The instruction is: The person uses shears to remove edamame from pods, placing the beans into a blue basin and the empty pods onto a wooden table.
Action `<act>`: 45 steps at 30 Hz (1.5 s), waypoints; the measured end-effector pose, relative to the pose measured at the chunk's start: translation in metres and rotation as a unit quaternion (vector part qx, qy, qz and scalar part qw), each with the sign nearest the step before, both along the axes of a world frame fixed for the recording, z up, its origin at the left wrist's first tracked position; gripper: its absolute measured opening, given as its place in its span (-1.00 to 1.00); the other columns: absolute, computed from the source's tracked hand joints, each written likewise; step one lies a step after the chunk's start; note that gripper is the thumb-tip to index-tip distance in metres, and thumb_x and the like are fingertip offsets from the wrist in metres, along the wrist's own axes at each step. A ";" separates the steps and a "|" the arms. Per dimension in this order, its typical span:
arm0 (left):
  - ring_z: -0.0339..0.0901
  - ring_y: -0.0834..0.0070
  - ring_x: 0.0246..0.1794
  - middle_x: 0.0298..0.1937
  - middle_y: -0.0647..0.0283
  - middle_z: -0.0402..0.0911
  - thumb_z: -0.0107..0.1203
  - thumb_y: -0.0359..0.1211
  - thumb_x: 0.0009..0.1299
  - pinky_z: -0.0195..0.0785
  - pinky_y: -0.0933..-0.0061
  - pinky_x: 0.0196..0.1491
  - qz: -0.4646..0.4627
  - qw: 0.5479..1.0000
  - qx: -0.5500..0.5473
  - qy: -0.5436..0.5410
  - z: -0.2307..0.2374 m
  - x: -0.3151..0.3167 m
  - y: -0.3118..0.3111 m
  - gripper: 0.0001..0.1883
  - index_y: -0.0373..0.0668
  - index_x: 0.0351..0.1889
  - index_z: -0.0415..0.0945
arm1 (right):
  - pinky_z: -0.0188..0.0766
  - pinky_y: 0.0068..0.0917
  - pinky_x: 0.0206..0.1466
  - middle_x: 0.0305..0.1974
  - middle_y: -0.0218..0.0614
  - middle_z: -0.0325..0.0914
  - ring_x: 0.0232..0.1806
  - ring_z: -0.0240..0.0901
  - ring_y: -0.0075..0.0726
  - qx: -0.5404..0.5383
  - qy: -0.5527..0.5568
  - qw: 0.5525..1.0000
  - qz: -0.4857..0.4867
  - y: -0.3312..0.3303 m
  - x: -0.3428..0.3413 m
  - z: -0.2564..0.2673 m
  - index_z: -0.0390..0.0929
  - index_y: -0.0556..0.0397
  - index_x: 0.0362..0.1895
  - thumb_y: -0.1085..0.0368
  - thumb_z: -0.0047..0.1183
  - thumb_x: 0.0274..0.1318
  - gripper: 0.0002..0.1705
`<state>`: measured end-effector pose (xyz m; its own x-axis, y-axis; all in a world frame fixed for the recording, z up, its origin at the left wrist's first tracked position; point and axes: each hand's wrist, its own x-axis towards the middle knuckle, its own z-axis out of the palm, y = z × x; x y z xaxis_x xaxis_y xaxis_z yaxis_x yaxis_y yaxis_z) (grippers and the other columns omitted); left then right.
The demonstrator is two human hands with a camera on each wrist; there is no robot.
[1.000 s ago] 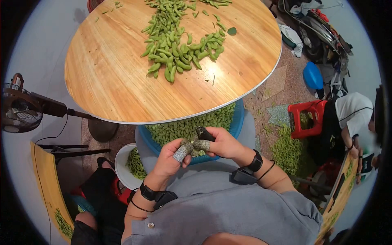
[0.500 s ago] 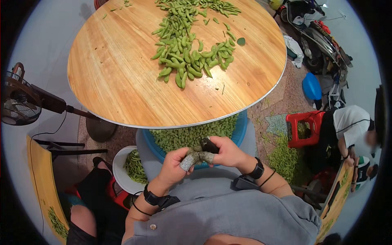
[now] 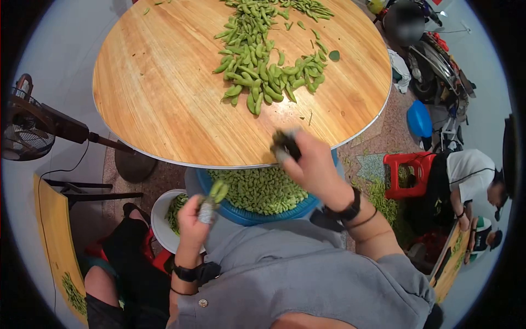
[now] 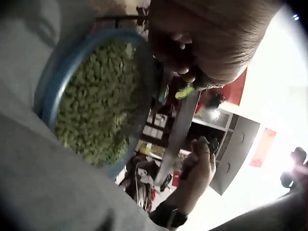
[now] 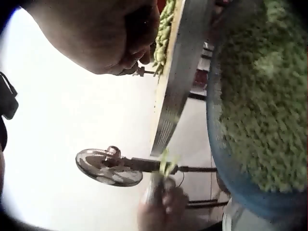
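My left hand, its thumb in a grey wrap, pinches a split green soybean pod between thumb and fingers. It is low and left of the blue basin, which holds many shelled beans. In the right wrist view the soybean pod sticks up from the left fingertips. My right hand is over the near edge of the round wooden table, thumb and fingers apart. Dark and grey coverings on its fingers blur with motion. Ahead of it lies a pile of whole soybean pods.
A white bucket with green pods stands left of my legs. A floor fan is at the left. On the right are a red stool, pods on the floor, a blue tub and a seated person.
My hands were together over the basin and have parted. The left moved down and left with the split soybean pod; the right moved up to the table edge.
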<state>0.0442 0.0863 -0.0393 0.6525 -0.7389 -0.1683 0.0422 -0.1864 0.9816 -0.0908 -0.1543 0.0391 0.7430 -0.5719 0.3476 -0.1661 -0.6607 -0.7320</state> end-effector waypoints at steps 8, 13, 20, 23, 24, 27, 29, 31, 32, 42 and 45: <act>0.46 0.10 -0.48 -0.48 0.02 0.50 0.16 -0.41 0.16 0.32 0.25 -0.39 0.050 0.822 0.386 -0.416 -0.003 0.026 0.082 -0.85 -0.26 -0.40 0.45 | 0.37 -0.11 -0.31 -0.44 0.03 0.47 -0.38 0.42 0.18 -0.084 0.095 0.985 -0.115 -0.035 0.065 -0.012 0.41 0.16 -0.35 0.26 0.12 -0.04 -0.75; 0.54 0.21 -0.39 -0.40 0.04 0.55 0.07 -0.46 0.25 0.37 0.32 -0.30 0.006 0.951 0.110 -0.289 0.018 0.012 0.025 -0.83 -0.29 -0.21 0.47 | 0.38 -0.17 -0.32 -0.41 -0.06 0.46 -0.35 0.43 0.06 -0.094 0.008 0.992 -0.088 -0.031 0.022 -0.001 0.46 0.12 -0.29 0.31 0.13 -0.11 -0.75; 0.45 0.58 -0.49 -0.45 0.29 0.51 -0.05 -0.39 0.40 0.32 0.59 -0.39 -0.211 0.975 -0.067 -0.021 0.060 -0.024 -0.080 -0.83 -0.25 -0.16 0.49 | 0.39 -0.28 -0.27 -0.39 -0.16 0.44 -0.35 0.43 0.01 0.048 0.056 0.965 0.251 -0.008 -0.038 0.026 0.50 0.12 -0.24 0.37 0.13 -0.20 -0.69; 0.37 0.68 -0.57 -0.52 0.38 0.47 -0.08 -0.33 0.44 0.23 0.67 -0.48 -0.307 0.930 -0.023 0.203 0.063 -0.025 -0.084 -0.82 -0.19 -0.23 0.51 | 0.40 -0.33 -0.24 -0.32 -0.18 0.47 -0.34 0.43 -0.07 0.078 0.019 0.970 0.228 -0.003 -0.044 0.018 0.51 0.12 -0.18 0.41 0.10 -0.16 -0.67; 0.37 0.68 -0.57 -0.52 0.38 0.47 -0.08 -0.33 0.44 0.23 0.67 -0.48 -0.305 0.930 -0.020 0.203 0.064 -0.027 -0.083 -0.82 -0.19 -0.23 0.51 | 0.39 -0.36 -0.24 -0.31 -0.23 0.49 -0.35 0.44 -0.16 0.095 0.004 0.975 0.201 -0.002 -0.046 0.011 0.50 0.12 -0.13 0.42 0.08 -0.12 -0.65; 0.34 0.71 -0.60 -0.54 0.42 0.46 -0.07 -0.33 0.45 0.21 0.71 -0.50 -0.165 0.952 -0.027 0.256 0.068 -0.032 -0.081 -0.85 -0.17 -0.25 0.49 | 0.35 -0.50 -0.35 -0.37 -0.37 0.47 -0.44 0.37 -0.46 0.242 -0.033 0.964 0.104 0.013 -0.040 -0.009 0.42 0.16 0.00 0.42 -0.06 0.02 -0.62; 0.37 0.71 -0.55 -0.48 0.40 0.50 -0.08 -0.41 0.42 0.23 0.71 -0.46 -0.125 0.961 -0.048 0.242 0.064 -0.035 -0.080 -0.87 -0.19 -0.18 0.48 | 0.31 -0.56 -0.41 -0.40 -0.42 0.44 -0.48 0.30 -0.56 0.359 0.019 0.923 0.135 0.016 -0.046 -0.005 0.38 0.17 0.04 0.40 -0.13 0.07 -0.60; 0.37 0.73 -0.50 -0.44 0.39 0.51 -0.10 -0.46 0.40 0.23 0.71 -0.43 -0.117 0.965 -0.068 0.224 0.060 -0.035 -0.078 -0.84 -0.20 -0.13 0.46 | 0.18 -0.66 -0.54 -0.49 -0.49 0.37 -0.58 0.19 -0.69 0.465 0.068 0.861 0.195 0.017 -0.047 0.000 0.32 0.15 0.10 0.39 -0.26 0.12 -0.58; 0.37 0.73 -0.50 -0.44 0.39 0.51 -0.10 -0.46 0.40 0.23 0.71 -0.43 -0.113 0.965 -0.064 0.227 0.058 -0.037 -0.078 -0.84 -0.20 -0.13 0.46 | 0.18 -0.66 -0.54 -0.49 -0.49 0.37 -0.58 0.19 -0.69 0.469 0.071 0.858 0.197 0.018 -0.048 -0.002 0.32 0.15 0.10 0.39 -0.26 0.12 -0.58; 0.30 0.78 -0.51 -0.45 0.45 0.46 -0.07 -0.43 0.41 0.16 0.73 -0.46 -0.162 0.967 -0.068 0.182 0.052 -0.044 -0.084 -0.89 -0.21 -0.16 0.44 | 0.08 -0.68 -0.58 -0.54 -0.56 0.26 -0.61 0.12 -0.71 0.587 0.052 0.781 0.205 0.017 -0.056 0.001 0.33 0.09 0.05 0.36 -0.26 0.21 -0.67; 0.33 0.62 -0.55 -0.48 0.33 0.47 -0.04 -0.45 0.37 0.20 0.62 -0.46 -0.155 0.970 -0.071 0.172 0.049 -0.044 -0.081 -0.90 -0.23 -0.19 0.43 | 0.07 -0.69 -0.59 -0.53 -0.55 0.27 -0.62 0.11 -0.70 0.613 0.050 0.762 0.203 0.020 -0.056 -0.001 0.32 0.07 0.08 0.35 -0.26 0.21 -0.65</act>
